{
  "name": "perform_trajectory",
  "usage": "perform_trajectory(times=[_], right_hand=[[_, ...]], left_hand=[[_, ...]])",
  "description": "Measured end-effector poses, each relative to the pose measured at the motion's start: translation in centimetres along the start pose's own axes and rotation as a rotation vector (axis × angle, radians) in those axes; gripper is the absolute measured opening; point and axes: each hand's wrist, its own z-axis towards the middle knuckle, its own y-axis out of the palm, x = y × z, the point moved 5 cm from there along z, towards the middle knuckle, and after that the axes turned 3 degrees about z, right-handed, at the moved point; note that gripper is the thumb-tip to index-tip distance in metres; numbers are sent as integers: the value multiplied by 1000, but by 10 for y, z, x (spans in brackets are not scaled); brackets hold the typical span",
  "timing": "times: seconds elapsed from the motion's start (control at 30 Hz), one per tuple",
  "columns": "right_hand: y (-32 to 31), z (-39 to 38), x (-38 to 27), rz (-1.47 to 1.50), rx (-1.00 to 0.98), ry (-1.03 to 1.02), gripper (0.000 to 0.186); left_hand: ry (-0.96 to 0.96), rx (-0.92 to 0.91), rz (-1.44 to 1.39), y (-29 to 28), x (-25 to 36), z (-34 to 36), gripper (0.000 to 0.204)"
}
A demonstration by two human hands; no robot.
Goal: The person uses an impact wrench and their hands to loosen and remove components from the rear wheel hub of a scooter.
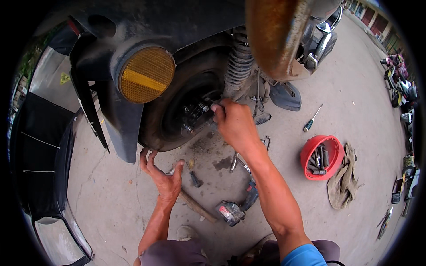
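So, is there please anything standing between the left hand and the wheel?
Nothing visible does. The left hand is at the lower edge of the wheel; whether it touches, I cannot tell. The dark mudguard hangs just to the left, and the short dark-handled tool lies on the ground to the right.

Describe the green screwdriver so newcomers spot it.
From the wheel, look right to the red bowl. Just above the bowl in the picture lies the screwdriver; its green handle and slim shaft set it apart from the stubby metal pieces inside.
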Motion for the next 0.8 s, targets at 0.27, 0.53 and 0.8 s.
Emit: perform_trajectory(times=[0.27,0.53,0.8], right_hand=[[-5,-5,1,81,48,26,20],[-3,-5,-3,-90,125,-83,24],[2,-2,4,-16,-8,58,18]], left_hand=[[-18,59,71,-5,0,16,92],[372,7,166,10,66,64,96],[417,-79,390,36,98,110,63]])
